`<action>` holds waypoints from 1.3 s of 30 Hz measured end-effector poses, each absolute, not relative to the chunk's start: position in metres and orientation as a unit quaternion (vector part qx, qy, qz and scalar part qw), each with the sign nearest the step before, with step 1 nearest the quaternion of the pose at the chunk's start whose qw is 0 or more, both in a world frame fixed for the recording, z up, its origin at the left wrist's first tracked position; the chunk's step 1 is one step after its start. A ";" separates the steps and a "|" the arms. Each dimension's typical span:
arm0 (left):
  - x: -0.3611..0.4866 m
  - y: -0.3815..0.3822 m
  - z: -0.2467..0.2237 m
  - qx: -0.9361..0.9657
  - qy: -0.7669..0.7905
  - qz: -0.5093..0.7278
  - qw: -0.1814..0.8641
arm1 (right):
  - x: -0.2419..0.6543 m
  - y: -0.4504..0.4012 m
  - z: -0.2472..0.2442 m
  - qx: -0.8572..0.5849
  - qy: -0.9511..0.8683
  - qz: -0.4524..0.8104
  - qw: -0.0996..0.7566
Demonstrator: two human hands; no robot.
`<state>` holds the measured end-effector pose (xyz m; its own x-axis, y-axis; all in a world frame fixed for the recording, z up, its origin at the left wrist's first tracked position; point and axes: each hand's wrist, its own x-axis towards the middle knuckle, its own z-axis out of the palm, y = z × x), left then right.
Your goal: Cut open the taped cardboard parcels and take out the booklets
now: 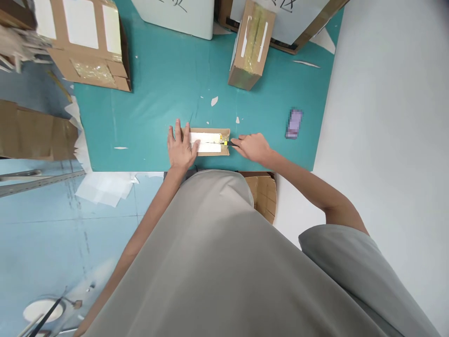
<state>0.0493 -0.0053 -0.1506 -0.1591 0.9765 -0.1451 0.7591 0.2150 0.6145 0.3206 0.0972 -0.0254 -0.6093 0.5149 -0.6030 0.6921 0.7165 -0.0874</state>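
Note:
A small brown cardboard box [210,131] with white labels and clear tape lies near the table's front edge. Across its left end rests my left hand [180,149], open and flat with the fingers spread. My right hand [253,146] is closed around a utility knife [230,143], black with a yellow part. The knife's front end lies over the taped seam at the box's right end; the blade is too small to make out.
On the green table [161,93] stand a large carton [94,70] at left, a narrow taped carton [247,77] and a white box [178,18]. A blurred purple object [293,124] lies at right. Paper scraps [214,101] are scattered. A white wall [382,117] borders the right side.

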 end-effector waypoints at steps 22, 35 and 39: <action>-0.044 -0.015 -0.169 0.570 0.716 0.233 0.328 | 0.362 0.076 -0.089 0.668 0.611 -0.425 -0.008; -0.008 -0.051 -0.192 0.488 0.746 0.279 0.357 | 0.270 0.046 -0.103 0.650 0.429 -0.583 -0.232; 0.025 -0.035 -0.207 0.503 0.662 0.300 0.467 | 0.301 0.061 -0.083 0.670 0.523 -0.482 -0.211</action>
